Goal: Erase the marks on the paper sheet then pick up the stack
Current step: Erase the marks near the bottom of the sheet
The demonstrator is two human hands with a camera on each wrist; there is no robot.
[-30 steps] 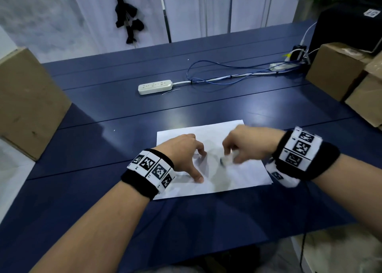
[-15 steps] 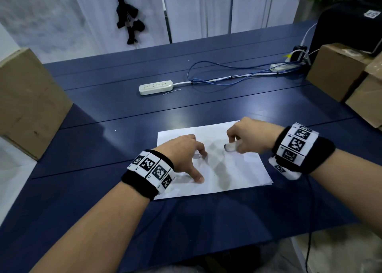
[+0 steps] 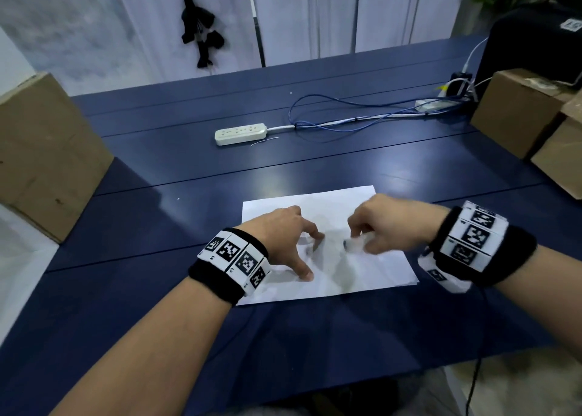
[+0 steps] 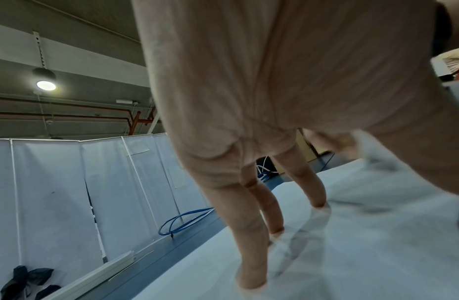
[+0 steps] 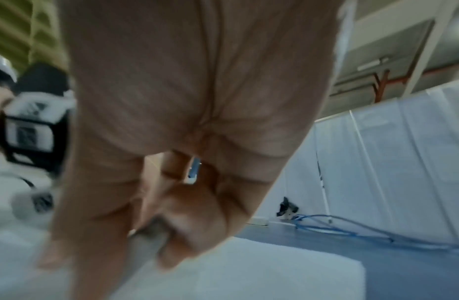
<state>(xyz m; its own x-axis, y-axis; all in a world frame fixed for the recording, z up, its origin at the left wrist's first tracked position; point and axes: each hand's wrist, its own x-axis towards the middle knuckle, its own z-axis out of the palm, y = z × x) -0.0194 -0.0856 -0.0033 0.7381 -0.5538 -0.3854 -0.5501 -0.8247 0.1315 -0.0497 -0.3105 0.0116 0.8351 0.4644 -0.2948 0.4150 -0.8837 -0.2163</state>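
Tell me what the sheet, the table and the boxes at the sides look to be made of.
Sheet: thin matte white paper, lying flat.
Table: probably painted wood, dark blue planks with seams and a soft sheen.
Boxes: brown corrugated cardboard, judging by the dull surface and folded edges.

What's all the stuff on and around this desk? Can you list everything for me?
paper sheet: one in view, white, middle of the table
eraser: one, whitish, blurred, over the sheet
table: one, dark blue
power strip: one, cream, beyond the sheet
cables: several, blue and white, far right
cardboard boxes: three, brown, one left, two right
black cloth: one, hanging on the white screens
wristbands: two, black with printed markers
left hand: fingertips pressing the sheet
right hand: gripping the eraser
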